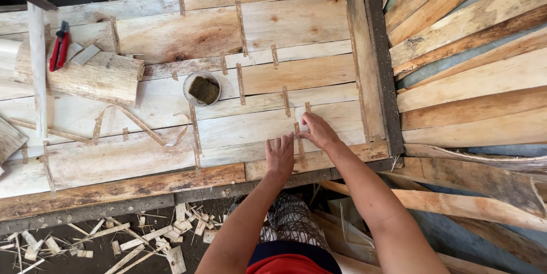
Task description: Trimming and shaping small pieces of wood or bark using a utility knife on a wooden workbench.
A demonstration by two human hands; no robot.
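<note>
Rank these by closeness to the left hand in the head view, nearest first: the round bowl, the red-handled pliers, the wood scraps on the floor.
From the left hand:
1. Round bowl, up and to its left on the boards.
2. Wood scraps, below the table edge, lower left.
3. Red-handled pliers, far left, on the log block.

The veneer sheets (273, 29) on the bench are pale raw wood, matt, with brown stains and knots, joined by thin brown paper-like tape strips (241, 83). The bench frame (383, 80) is dark, weathered wood. The small round tin (202, 88) looks like dull metal. The pliers (58, 46) at far left have glossy red plastic grips. The loose planks (473, 80) on the right are rough-sawn.
</note>
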